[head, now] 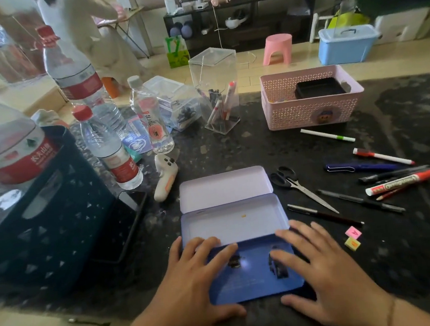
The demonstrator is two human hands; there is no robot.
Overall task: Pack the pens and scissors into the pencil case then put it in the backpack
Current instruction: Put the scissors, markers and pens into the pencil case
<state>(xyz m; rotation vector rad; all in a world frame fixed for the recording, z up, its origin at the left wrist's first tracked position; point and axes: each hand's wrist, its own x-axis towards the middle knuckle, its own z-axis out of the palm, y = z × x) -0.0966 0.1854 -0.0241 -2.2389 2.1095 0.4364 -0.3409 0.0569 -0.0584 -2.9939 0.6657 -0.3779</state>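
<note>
Both hands flat, fingers spread, on blue metal pencil case (pixel 246 273) w/ lid swung open at counter's near edge: left hand (pixel 194 279) on its left part, right hand (pixel 324 276) on right, gripping nothing. Black-handled scissors (pixel 298 186) lie just right of case; assorted pens (pixel 395 175) scattered farther right, near pink perforated plastic basket (pixel 312 110).

The red label of the large clear plastic water bottle (pixel 15 157) in the dark crate reads 农夫山泉. Print on the red-and-white marker pen (pixel 403 181) is too blurred to read.
</note>
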